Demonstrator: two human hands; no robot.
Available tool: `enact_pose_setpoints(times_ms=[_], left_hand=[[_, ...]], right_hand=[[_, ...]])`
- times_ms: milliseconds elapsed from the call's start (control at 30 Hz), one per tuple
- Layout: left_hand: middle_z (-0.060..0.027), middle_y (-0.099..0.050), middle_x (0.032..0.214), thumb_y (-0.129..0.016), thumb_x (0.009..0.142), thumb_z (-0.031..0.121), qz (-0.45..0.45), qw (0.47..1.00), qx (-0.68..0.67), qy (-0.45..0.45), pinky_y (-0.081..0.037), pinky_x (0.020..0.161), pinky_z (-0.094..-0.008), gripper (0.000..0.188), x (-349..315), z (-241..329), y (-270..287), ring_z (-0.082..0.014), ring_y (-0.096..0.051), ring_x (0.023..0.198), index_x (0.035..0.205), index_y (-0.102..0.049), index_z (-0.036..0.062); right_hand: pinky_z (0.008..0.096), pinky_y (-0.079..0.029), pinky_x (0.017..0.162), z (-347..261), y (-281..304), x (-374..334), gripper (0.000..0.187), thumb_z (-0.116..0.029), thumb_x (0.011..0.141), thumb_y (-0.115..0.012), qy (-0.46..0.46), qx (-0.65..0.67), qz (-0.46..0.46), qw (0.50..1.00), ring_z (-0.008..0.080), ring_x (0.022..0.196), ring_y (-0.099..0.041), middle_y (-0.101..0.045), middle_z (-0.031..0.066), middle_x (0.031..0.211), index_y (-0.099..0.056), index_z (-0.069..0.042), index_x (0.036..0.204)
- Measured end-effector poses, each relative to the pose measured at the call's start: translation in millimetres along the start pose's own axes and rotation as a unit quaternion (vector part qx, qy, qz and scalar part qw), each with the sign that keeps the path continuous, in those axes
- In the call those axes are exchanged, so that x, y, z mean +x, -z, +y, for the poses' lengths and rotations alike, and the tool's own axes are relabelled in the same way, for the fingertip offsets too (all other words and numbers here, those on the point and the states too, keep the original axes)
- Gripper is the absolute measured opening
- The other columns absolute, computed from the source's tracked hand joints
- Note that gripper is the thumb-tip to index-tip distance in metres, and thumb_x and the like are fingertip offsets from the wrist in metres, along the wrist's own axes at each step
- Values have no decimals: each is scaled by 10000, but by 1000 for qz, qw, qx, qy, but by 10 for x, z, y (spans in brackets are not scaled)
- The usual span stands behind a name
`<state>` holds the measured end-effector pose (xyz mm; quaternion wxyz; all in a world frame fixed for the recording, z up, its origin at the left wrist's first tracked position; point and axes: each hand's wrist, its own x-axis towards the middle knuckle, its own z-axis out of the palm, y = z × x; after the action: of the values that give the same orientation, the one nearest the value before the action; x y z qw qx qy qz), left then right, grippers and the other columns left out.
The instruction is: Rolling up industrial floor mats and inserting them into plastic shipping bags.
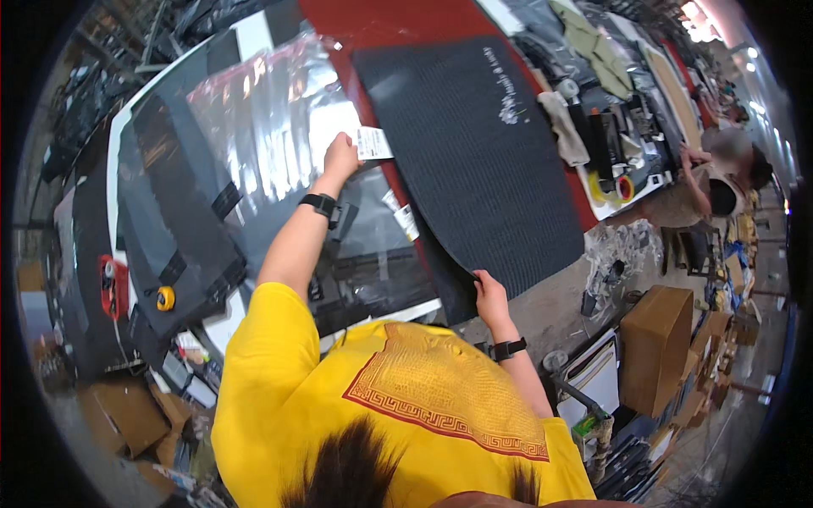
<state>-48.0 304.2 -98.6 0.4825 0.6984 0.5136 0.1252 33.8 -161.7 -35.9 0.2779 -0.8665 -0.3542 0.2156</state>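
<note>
A dark grey ribbed mat (474, 161) with a pale flower motif and lettering lies across the table in front of me. My right hand (494, 303) pinches its near edge, which is lifted a little and shows the dark underside. Closed at the mat's left side, my left hand (341, 157) grips a white printed label (374, 143); whether the label is fixed to the mat I cannot tell. A second white label (401, 218) sits lower along that same left edge. Clear plastic wrap (279, 110) spreads over dark sheets left of the mat.
A red surface (389, 19) shows beneath the mat. Yellow tape measure (165, 298) and red tool (113, 286) lie at left. Tape rolls (624, 187) and tools stand at right. A cardboard box (656, 349) is at lower right. Another person (720, 182) works at far right.
</note>
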Motion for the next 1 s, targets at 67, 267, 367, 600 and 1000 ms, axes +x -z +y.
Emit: enact_pose_setpoints(times_ms=[67,267,367,600,1000], left_hand=[[-119,-673,754,-631,880,75,-45,993,-47,-100,-517,574,-354,132,-325,-142,443,-175,-659,618,982,-660,-4],[-126,-702,875,-692,865,141,-229,962,94,-113,-521,769,-365,231,-1071,-537,805,-260,-655,819,1046,-684,-1],[-162,-663,1040,-695,867,117,29,965,118,-233,-511,843,-418,302,-1308,-693,903,-332,-638,950,1152,-661,24],[-172,-529,1380,-804,765,214,0,890,393,-231,-420,1058,-484,640,-2595,-1305,1049,-343,-469,1314,1319,-563,4],[-137,-428,1545,-726,864,332,-48,879,451,-147,-142,1181,-634,510,-2938,-1521,920,-257,-373,1440,1301,-641,84]], right_hand=[[459,-525,869,-27,-71,-46,244,-26,897,-596,103,-41,-33,993,410,1010,-642,-669,213,1081,-629,-34,1139],[485,-387,1119,-79,-134,-332,816,99,707,-607,180,-165,-133,961,461,1357,-386,-377,278,1481,-377,8,1485],[485,-322,1175,66,-105,-459,848,94,703,-613,216,-152,-165,950,452,1428,-314,-288,263,1565,-349,2,1504],[509,-273,1200,580,-155,-569,713,86,807,-523,274,-212,-105,932,358,1481,-299,-333,153,1599,-414,-64,1496],[560,-208,1212,648,-78,-452,753,84,824,-531,210,-265,-76,938,375,1498,-254,-313,120,1616,-382,-131,1531]])
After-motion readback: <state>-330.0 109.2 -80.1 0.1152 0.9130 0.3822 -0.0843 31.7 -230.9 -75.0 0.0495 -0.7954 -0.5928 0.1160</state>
